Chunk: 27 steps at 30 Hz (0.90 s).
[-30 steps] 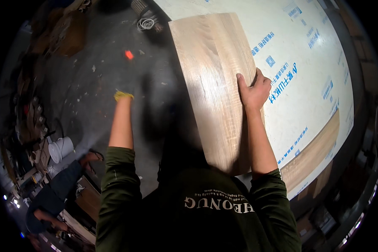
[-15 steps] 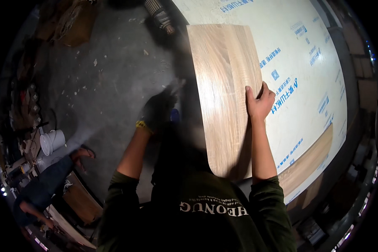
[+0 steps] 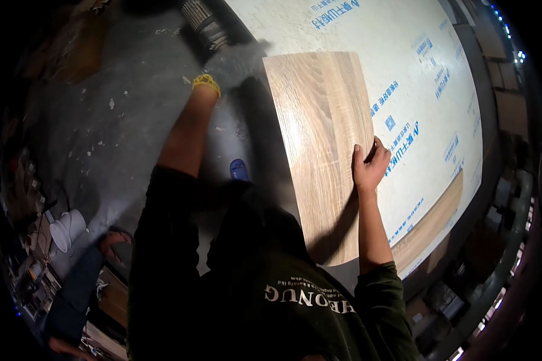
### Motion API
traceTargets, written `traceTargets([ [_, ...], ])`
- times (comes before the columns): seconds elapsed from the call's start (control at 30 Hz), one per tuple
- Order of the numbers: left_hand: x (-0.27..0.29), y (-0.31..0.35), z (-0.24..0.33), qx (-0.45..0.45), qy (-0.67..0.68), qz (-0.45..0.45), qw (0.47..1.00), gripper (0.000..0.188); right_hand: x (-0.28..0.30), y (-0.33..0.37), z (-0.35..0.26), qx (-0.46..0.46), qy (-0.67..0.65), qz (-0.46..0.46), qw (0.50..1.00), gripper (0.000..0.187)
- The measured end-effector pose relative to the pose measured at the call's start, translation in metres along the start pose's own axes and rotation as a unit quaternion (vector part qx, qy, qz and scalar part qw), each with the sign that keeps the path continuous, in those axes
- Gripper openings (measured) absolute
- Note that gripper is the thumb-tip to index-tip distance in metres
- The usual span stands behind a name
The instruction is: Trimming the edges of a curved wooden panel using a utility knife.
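Currently, right grip (image 3: 370,167) pinches brown wood-grain flat board (image 3: 316,138); white blue-printed sheet (image 3: 398,69) beyond it; left grip (image 3: 236,60) blurred, closure unclear, farther forward than earlier.

Dim overall. Dark grey floor (image 3: 132,138) on left side, pale scraps (image 3: 111,104) scattered; light streak (image 3: 113,207) lower left. Small bright lights (image 3: 520,57) upper right, bright strips (image 3: 481,327) lower-right rim.

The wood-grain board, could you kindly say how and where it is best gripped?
Probably by both long edges, from left and right: the wood-grain board is flat and long, its left edge has floor beyond, and the right hand holds its right edge.
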<state>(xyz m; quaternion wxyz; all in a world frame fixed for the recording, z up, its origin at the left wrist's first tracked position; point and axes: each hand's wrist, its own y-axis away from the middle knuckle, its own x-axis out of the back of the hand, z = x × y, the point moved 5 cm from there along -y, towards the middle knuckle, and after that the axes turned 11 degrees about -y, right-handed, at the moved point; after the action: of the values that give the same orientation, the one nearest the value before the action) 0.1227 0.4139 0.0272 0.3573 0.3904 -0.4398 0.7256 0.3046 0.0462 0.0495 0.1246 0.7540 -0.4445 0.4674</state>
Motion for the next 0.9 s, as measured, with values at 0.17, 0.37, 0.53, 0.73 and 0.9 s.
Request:
traceTargets([
  [0.17, 0.006, 0.019, -0.008, 0.108, -0.066, 0.075, 0.989, 0.038, -0.003, -0.001, -0.005, -0.003, 0.009, 0.004, 1.0, 0.057],
  [0.37, -0.024, 0.021, 0.018, 0.291, 0.095, 0.067, 0.95, 0.036, -0.007, -0.002, -0.009, 0.025, -0.001, 0.007, 1.0, 0.054],
  [0.53, -0.017, 0.03, 0.055, 0.253, -0.01, 0.067, 0.965, 0.034, -0.003, -0.002, -0.005, 0.03, 0.024, 0.011, 0.999, 0.053],
  [0.73, 0.008, 0.141, 0.212, -0.114, -0.082, -0.009, 0.99, 0.029, -0.003, 0.0, -0.002, 0.02, 0.024, 0.005, 1.0, 0.054],
  [0.9, -0.005, 0.11, 0.144, 0.029, -0.174, 0.179, 0.968, 0.023, 0.005, 0.001, -0.008, 0.057, 0.021, 0.019, 0.998, 0.054],
])
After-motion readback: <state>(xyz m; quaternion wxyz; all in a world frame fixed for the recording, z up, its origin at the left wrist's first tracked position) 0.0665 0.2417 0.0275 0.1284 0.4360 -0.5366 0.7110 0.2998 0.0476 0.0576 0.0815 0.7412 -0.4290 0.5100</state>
